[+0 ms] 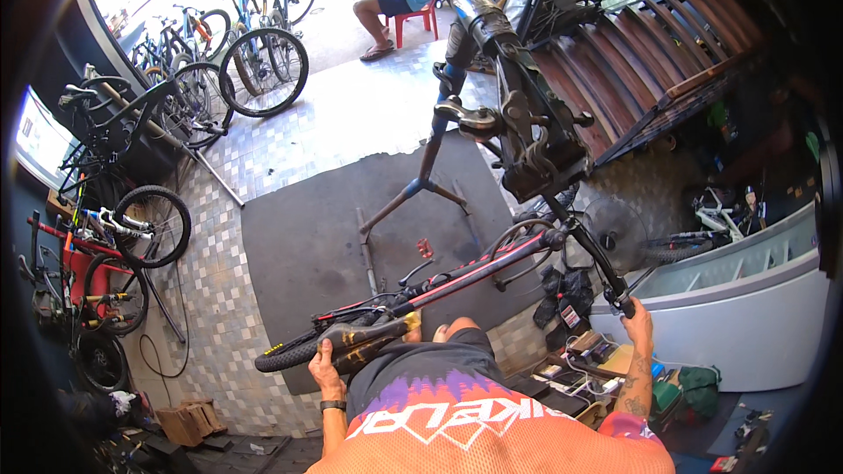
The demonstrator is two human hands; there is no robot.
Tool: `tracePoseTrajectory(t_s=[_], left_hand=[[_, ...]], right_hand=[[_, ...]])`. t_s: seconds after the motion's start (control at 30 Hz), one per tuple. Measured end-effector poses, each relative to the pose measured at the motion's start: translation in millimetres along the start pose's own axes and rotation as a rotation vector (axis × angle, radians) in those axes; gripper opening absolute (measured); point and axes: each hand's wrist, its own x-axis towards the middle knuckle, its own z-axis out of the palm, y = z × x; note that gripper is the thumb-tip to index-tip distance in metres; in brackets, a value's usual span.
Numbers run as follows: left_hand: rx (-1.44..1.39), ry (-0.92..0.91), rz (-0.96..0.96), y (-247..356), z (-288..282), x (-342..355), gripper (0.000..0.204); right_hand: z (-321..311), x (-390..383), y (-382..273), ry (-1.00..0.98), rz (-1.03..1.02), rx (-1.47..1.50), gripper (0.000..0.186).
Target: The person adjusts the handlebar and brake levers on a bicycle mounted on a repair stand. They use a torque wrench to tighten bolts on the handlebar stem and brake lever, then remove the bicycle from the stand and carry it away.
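Observation:
A black and red mountain bike (479, 268) stands across in front of me, below a metal repair stand (430, 154). At its rear, my left hand (327, 375) is closed on the worn black saddle (364, 342), thumb up along its edge. My right hand (638, 325) wraps round the handlebar grip (625, 305) at the right end of the bar. Beneath the saddle shows the knobby rear tyre (285, 355). The stand's clamp head (544, 154) rises above the handlebar, apart from the frame. Most of the front wheel is hidden.
A dark rubber mat (299, 237) covers the tiled floor under the stand. Several bikes (263, 66) line the entrance, with a red bike (79, 268) at left. A person sits on a red chair (413, 25). Wooden stairs (641, 57), a white chest freezer (711, 333) and scattered tools lie right.

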Motion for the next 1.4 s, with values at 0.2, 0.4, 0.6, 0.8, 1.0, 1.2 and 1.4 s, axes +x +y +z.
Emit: tracePoseTrajectory(t_s=[0.2, 0.4, 0.6, 0.8, 1.0, 1.2, 1.4], left_hand=[[0.045, 0.100, 0.072, -3.6, 53.0, 12.8, 0.036], [-0.040, 0.042, 0.027, -4.8, 69.4, 27.9, 0.043], [-0.555, 0.096, -0.042, -27.5, 99.9, 22.1, 0.062], [-0.636, 0.332, 0.003, -38.8, 112.9, 20.3, 0.073], [-0.630, 0.364, 0.027, -28.2, 126.9, 16.2, 0.072], [-0.511, 0.447, 0.063, 32.5, 159.9, 48.1, 0.062], [-0.762, 0.236, 0.273, 134.0, 162.8, 33.0, 0.048]], right_hand=[[-28.3, 64.3, -25.4, -0.324, 0.125, -0.154, 0.090], [-40.3, 142.9, -178.0, 0.159, -0.454, 0.333, 0.073], [36.6, 174.8, -256.0, 0.124, -0.542, 0.048, 0.106], [47.0, 213.8, -243.9, -0.077, -0.487, 0.046, 0.068], [71.4, 255.8, -243.7, -0.225, -0.312, 0.215, 0.033], [48.8, 308.0, -290.0, -0.461, -0.513, 0.305, 0.037], [-101.2, 300.7, -341.3, -0.658, -0.414, 0.441, 0.027]])
